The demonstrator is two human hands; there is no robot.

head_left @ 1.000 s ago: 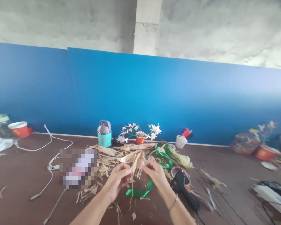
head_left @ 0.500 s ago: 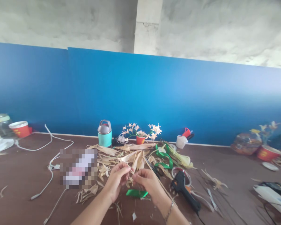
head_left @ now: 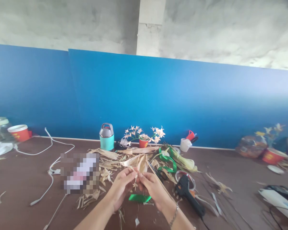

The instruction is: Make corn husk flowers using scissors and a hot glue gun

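My left hand [head_left: 123, 185] and my right hand [head_left: 151, 188] meet over the front of the table, fingertips pinched close together. Between them is a small pale strip, apparently dried corn husk, mostly hidden by the fingers. Just beyond lies a heap of dried husks [head_left: 141, 163]. Below the hands a piece of green ribbon [head_left: 139, 198] rests on the table. A black glue gun [head_left: 189, 195] lies to the right of my right hand, near a roll of clear tape [head_left: 186, 179].
Behind the heap stand a turquoise food jar [head_left: 107, 139], a red cup with husk flowers [head_left: 143, 142] and a white cup with tools [head_left: 185, 144]. White cables [head_left: 53, 169] run across the left. A blue partition [head_left: 144, 99] closes off the back.
My hands have come closer together, the right one shifting slightly up and left, so the fingertips now meet. The view has shifted very slightly; the things on the table stay put.
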